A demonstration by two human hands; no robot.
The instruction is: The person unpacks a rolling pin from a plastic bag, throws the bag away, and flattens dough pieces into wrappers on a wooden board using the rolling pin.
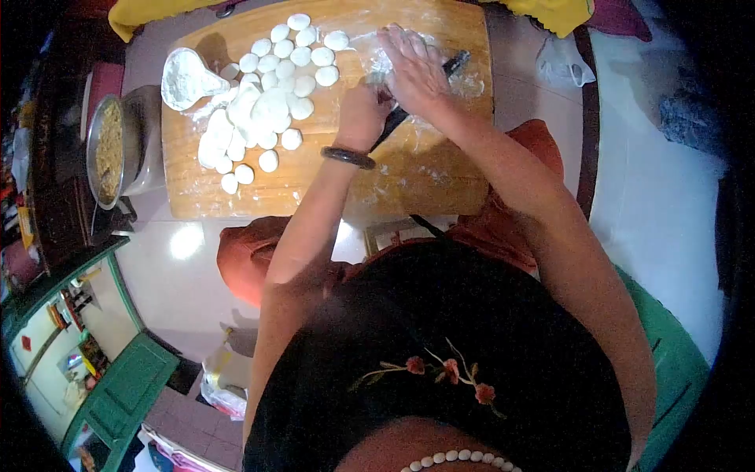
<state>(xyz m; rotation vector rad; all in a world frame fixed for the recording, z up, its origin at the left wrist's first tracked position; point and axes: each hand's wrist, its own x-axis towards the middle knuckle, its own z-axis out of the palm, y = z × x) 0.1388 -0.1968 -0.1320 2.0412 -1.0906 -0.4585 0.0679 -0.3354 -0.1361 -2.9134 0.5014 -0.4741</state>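
My right hand [417, 75] lies flat, fingers stretched out, with its palm over a dark rolling pin [395, 119] that slants across the floured board [275, 197]. The far end of the pin shows beyond the hand. Close beside it, my left hand [366, 116] is closed, fingertips curled in near the pin; what they hold is hidden. To the left lie several small round white dough pieces [323, 56] and an overlapping pile of flat dough wrappers [263, 110]. A white scoop-shaped container of flour [187, 79] sits at the board's left side.
A metal bowl of yellowish-brown filling [108, 149] stands left of the board. A white plastic bag [562, 64] lies to the right. Yellow cloth [554, 12] shows at the top edge. Below left are a green cabinet door [130, 385] and another bag [224, 381].
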